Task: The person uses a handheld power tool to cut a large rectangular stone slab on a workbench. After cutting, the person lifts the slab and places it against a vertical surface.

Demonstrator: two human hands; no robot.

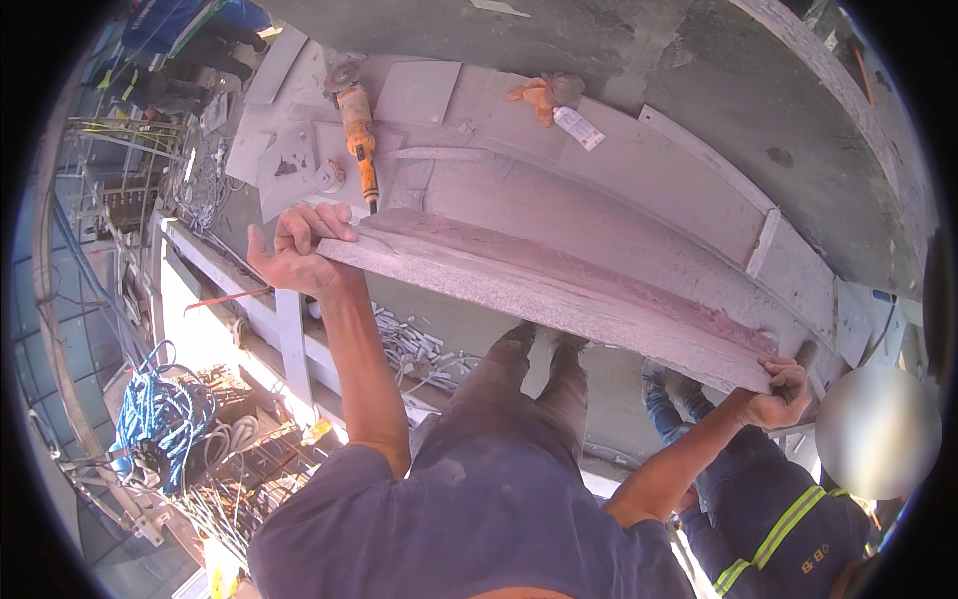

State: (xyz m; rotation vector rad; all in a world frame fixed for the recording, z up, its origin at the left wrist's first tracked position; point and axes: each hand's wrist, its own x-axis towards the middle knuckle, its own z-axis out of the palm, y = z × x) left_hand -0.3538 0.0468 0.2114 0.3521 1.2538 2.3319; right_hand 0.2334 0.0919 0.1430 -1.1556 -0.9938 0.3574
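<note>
A long, narrow stone-like slab point(539, 290), pale and dusty with a pinkish strip along its far side, spans the space in front of my body. My left hand point(304, 245) grips its left end, fingers curled over the top edge. At the opposite end my right hand point(783, 394) is closed round the corner. The slab tilts down toward the right in the view. Just beyond my left hand lies an orange angle grinder point(357, 135) on the dusty work surface, its cord end pointing at the slab. What supports the slab from below is hidden.
Flat offcut panels point(417, 92), a white bottle point(579, 128) and an orange glove or cloth point(534, 98) lie on the far surface. Another person point(788, 509) in a reflective-striped top is close at right. Blue rope point(165, 419) hangs at left, near broken strips point(414, 349).
</note>
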